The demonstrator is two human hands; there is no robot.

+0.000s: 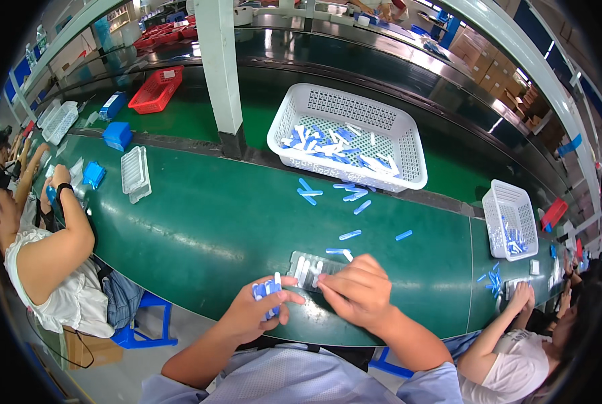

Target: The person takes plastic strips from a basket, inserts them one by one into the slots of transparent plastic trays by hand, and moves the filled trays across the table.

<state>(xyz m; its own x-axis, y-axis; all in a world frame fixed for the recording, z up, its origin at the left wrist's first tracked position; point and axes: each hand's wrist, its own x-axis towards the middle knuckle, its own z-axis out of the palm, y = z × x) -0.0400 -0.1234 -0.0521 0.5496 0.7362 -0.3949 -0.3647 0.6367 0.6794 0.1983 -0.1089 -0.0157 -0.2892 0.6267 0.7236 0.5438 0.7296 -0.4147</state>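
A bunch of small blue-and-white plastic sticks [267, 296] stands in the closed fingers of my left hand [247, 315]. Just right of it, a clear plastic tray [333, 266] lies on the green bench, with several white sticks side by side in its slots. My right hand [366, 291] reaches over the tray's right side, thumb and finger pinched at the sticks; what they hold, if anything, is too small to make out. Beyond the tray lie loose blue sticks [350, 235], and one blue-and-white stick [338, 251] rests by its far edge.
A large white basket [414, 151] holding blue and white sticks stands behind, left of a smaller white basket [491, 219]. Clear trays [136, 174] and blue packs [117, 135] lie left. A white post [217, 67] rises behind. Co-workers sit at left [52, 262] and right [509, 360].
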